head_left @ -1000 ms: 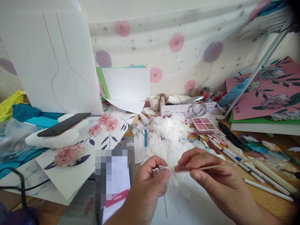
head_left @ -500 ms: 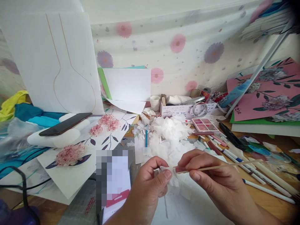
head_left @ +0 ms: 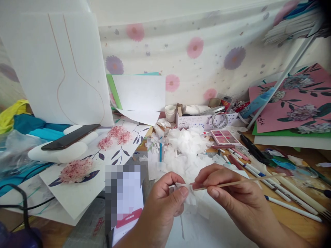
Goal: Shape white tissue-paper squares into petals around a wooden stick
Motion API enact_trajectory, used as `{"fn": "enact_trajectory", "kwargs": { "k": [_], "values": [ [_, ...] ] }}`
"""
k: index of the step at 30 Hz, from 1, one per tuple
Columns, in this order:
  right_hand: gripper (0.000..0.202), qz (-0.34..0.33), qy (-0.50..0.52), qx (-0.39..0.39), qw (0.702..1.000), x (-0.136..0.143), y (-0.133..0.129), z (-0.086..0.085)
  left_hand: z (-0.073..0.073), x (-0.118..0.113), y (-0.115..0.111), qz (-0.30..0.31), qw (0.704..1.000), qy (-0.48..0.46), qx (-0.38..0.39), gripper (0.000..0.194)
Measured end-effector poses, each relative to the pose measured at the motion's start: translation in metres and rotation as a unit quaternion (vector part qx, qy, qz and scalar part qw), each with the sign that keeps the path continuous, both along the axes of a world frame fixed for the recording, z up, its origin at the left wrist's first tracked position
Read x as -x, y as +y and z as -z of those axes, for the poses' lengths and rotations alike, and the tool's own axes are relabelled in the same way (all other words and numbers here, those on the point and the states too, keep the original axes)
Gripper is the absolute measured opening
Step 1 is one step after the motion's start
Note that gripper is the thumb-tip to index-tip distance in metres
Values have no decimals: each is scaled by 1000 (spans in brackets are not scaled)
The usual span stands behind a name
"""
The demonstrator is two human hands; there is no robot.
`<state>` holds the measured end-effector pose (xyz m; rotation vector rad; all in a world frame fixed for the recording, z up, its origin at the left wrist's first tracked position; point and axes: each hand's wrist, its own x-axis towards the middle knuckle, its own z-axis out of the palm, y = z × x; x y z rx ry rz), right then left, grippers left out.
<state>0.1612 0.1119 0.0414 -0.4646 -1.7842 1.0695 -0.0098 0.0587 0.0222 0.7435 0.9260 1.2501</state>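
Observation:
My left hand [head_left: 170, 196] pinches a small piece of thin white tissue paper [head_left: 190, 197] between thumb and fingers. A slim wooden stick [head_left: 240, 181] lies in the grip of my right hand [head_left: 227, 193], its near tip touching the tissue. The other end of the stick points out to the right. Just behind both hands is a loose heap of white tissue pieces [head_left: 187, 143]. Beneath them lies a white sheet of paper [head_left: 201, 227] with a thin grey line on it.
Left are a picture with pink paper flowers [head_left: 76, 170], a dark phone [head_left: 71, 137] on a white stand and a lit screen [head_left: 129, 203]. Markers [head_left: 292, 203] and a pink palette [head_left: 224, 137] lie right. Behind stand a white box [head_left: 191, 122] and paper cups [head_left: 170, 113].
Both hands hold nearly the same pose, with the stick's tip still at the tissue. The whole view has shifted very slightly.

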Motion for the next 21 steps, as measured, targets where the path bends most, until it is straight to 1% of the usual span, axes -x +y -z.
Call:
{"fn": "enact_trajectory", "kwargs": {
  "k": [11, 18, 21],
  "values": [
    [11, -11, 14, 10, 1000, 0, 1, 2, 0, 0, -1, 0, 1000, -4, -1, 23],
    [12, -5, 12, 24, 1000, 0, -1, 2, 0, 2, 0, 24, 1000, -15, -1, 22],
    [13, -9, 19, 28, 999, 0, -1, 2, -1, 1, -1, 14, 1000, -3, -6, 21]
  ]
}}
